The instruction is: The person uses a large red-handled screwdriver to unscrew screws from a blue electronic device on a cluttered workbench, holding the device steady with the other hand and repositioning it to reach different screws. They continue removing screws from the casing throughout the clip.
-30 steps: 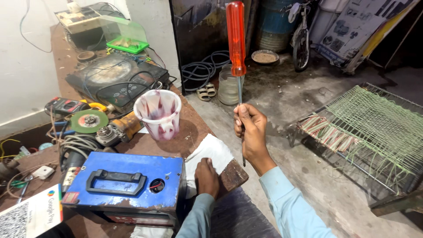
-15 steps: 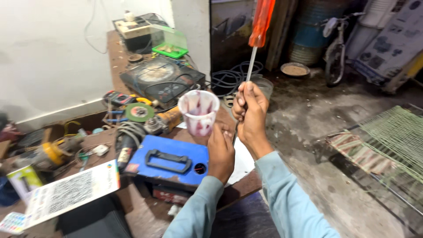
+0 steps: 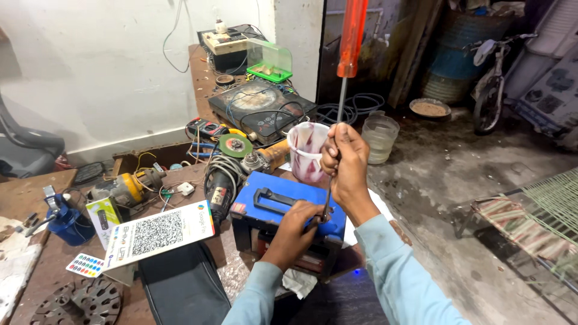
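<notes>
My right hand [image 3: 344, 162] grips the metal shaft of a long screwdriver [image 3: 351, 42] with a red-orange handle, held upright. Its tip comes down at the near right corner of a blue box [image 3: 283, 201] with a black carry handle on top. My left hand [image 3: 295, 232] rests on that same corner, fingers around the tip area; I cannot tell whether it pinches anything. Just behind the box stands a pink and white plastic mug [image 3: 307, 150].
An angle grinder [image 3: 232, 162] with a green disc lies left of the box among cables. A glass jar [image 3: 380, 138] sits on the floor to the right. A printed code card [image 3: 159, 232], a black flat device [image 3: 262, 108], a woven cot [image 3: 542, 222] and a bicycle [image 3: 494, 72] surround the bench.
My view swung left across the bench. My right hand lowered the screwdriver tip onto the blue box's corner, and my left hand moved onto the box beside it.
</notes>
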Demonstrator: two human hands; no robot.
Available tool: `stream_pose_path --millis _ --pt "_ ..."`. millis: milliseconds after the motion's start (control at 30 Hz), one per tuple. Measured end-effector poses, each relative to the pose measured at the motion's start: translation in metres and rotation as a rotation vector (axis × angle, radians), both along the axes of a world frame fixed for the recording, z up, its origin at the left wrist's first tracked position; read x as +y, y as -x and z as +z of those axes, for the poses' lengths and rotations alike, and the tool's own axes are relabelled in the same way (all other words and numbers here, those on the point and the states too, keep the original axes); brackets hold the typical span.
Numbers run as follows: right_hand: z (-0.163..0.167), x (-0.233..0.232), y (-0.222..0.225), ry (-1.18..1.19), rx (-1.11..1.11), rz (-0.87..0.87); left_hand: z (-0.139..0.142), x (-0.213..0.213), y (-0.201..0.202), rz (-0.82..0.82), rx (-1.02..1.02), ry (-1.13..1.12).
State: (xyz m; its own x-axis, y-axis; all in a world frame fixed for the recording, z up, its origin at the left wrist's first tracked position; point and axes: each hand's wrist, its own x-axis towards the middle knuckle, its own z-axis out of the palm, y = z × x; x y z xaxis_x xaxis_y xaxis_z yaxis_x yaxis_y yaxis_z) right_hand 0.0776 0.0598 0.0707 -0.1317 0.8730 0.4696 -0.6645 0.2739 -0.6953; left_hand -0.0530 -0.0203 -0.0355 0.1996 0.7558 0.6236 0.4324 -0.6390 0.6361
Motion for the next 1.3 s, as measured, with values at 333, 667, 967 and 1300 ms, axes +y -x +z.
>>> stream_pose_path --millis 333,667,967,1300 --pt "-0.009 -0.028 -0.027 -0.049 0.054 -0.167 -0.017 -0.008 -0.01 0.064 0.02 0.054" --pt "-0.012 -0.042 -0.02 -0.018 0.083 -0.182 -0.019 0.004 -0.005 -0.005 0.094 -0.05" --pt "-0.012 -0.038 -0.014 -0.026 0.082 -0.123 -0.023 0.012 -0.002 0.047 0.132 0.01" --pt "-0.014 -0.033 -0.018 0.019 0.11 -0.128 -0.024 0.011 0.001 0.021 0.162 0.032"
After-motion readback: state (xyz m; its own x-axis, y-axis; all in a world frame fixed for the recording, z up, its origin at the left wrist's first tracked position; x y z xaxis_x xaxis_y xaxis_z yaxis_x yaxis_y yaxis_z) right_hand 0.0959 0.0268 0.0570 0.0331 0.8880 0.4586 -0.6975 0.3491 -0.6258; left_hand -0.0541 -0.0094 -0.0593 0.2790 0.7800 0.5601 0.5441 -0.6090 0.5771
